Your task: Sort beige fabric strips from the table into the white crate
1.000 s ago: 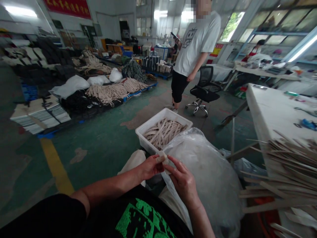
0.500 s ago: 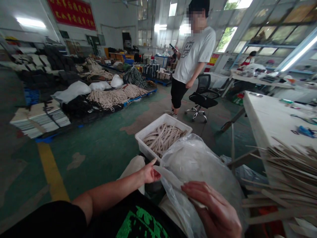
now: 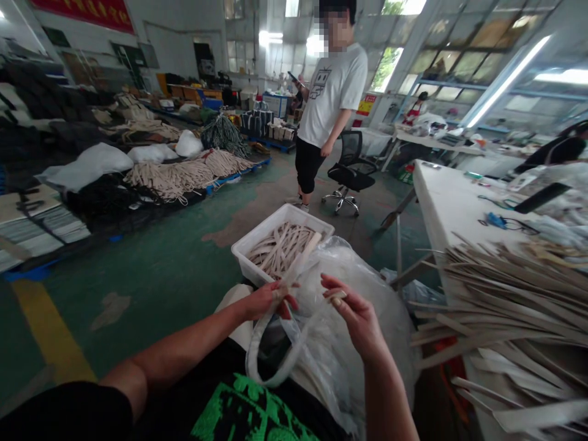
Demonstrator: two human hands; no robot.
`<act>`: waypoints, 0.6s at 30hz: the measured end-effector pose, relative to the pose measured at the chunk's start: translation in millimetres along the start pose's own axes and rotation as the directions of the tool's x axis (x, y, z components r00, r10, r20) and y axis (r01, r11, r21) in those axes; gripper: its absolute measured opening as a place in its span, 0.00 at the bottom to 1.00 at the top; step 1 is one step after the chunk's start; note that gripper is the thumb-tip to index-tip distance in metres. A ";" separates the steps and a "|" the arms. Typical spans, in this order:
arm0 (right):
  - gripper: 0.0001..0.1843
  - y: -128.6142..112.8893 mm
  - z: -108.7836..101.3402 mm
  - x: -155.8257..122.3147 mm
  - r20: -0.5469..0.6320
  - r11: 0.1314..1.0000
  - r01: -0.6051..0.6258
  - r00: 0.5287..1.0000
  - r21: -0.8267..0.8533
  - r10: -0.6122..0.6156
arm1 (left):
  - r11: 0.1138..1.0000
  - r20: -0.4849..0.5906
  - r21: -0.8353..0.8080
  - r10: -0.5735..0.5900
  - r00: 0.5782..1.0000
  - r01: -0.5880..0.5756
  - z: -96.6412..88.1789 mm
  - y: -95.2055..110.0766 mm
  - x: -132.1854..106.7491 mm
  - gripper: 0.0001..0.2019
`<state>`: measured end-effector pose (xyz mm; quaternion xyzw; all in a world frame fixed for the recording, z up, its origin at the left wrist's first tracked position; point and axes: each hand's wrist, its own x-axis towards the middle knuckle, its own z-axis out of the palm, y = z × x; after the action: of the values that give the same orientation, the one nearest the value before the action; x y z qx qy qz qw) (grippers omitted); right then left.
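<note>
A pale beige fabric strap (image 3: 252, 360) hangs in a loop between my hands, low over my lap. My left hand (image 3: 266, 302) is closed on one part of it, near the front of the white plastic bin (image 3: 250, 264). Between thumb and fingers, my right hand (image 3: 361, 317) pinches the strap's other end, above a large clear plastic bag (image 3: 381, 312). The bag's contents look whitish and are blurred by the film. Many similar straps (image 3: 280, 246) lie loose in the bin, just beyond my left hand.
To my right, a white table (image 3: 459, 199) carries a heap of long beige strips (image 3: 500, 300) jutting over its edge. A person (image 3: 331, 92) stands behind the bin, beside a black office chair (image 3: 351, 168). Bundled cords (image 3: 184, 174) lie on pallets at left.
My right hand has risen off the plastic bag and now pinches a strap end. A strap loop now shows between both hands. The view has turned right.
</note>
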<state>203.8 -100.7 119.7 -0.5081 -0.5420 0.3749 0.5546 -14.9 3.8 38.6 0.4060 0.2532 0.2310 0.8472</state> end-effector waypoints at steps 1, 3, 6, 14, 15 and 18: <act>0.14 10.3 0.3 8.7 -0.039 0.998 -0.025 0.999 0.052 0.027 | 0.999 0.059 0.036 -0.020 0.998 0.018 5.0 -0.4 -5.2 0.27; 0.16 21.8 0.5 22.2 -0.059 0.990 -0.049 0.997 0.134 0.058 | 0.994 0.117 0.091 -0.070 0.991 0.060 12.5 -2.4 -14.7 0.27; 0.17 20.0 1.6 31.9 -0.028 0.985 -0.053 0.998 0.164 0.058 | 0.980 0.117 0.159 -0.138 0.983 0.119 17.6 -4.3 -24.4 0.20; 0.12 -1.2 30.5 25.9 -0.005 1.000 0.014 1.000 0.019 -0.014 | 0.983 0.193 0.113 0.119 0.974 -0.143 28.9 32.9 -21.1 0.30; 0.12 -0.9 36.6 25.0 0.006 1.000 0.014 1.000 0.007 -0.014 | 0.966 0.199 0.170 0.158 0.967 -0.193 32.6 36.3 -19.4 0.29; 0.12 1.4 47.6 23.1 0.020 0.999 0.034 0.999 0.022 -0.035 | 0.896 0.142 0.377 0.195 0.970 -0.236 38.8 33.1 -15.8 0.18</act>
<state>160.3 -70.5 118.5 -0.4887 -0.5522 0.3764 0.5609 -9.2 -9.1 90.2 0.6034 0.2044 0.2475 0.7300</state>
